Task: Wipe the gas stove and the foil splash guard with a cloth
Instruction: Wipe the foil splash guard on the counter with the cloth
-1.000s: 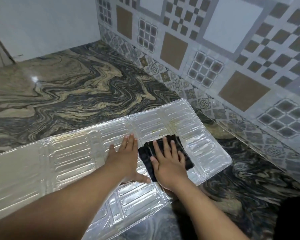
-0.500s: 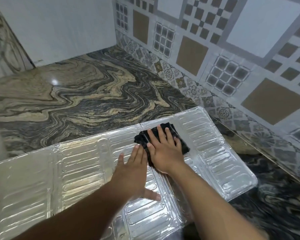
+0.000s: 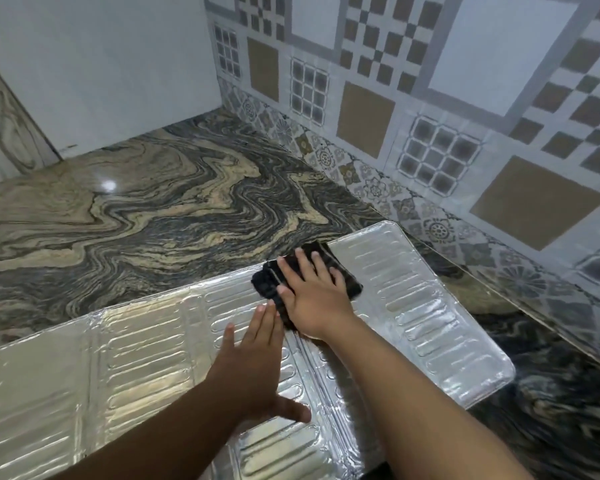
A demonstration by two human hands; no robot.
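Note:
The foil splash guard (image 3: 430,306) lies flat and unfolded on the marble counter, its embossed silver panels running from the lower left to the right. A folded black cloth (image 3: 267,282) sits near the guard's far edge. My right hand (image 3: 312,296) presses flat on the cloth with straight, spread fingers. My left hand (image 3: 253,362) lies flat on the foil just left of it, fingers straight, thumb out to the right. No gas stove is in view.
The swirled grey and beige marble counter (image 3: 153,216) stretches beyond the guard to a white wall (image 3: 101,64) at the back. A patterned tile wall (image 3: 430,98) runs along the right side, close to the guard's right end.
My right hand has pushed the cloth away from me, from the middle of the panel up to the guard's far edge. My left hand has kept pressing the foil beside it.

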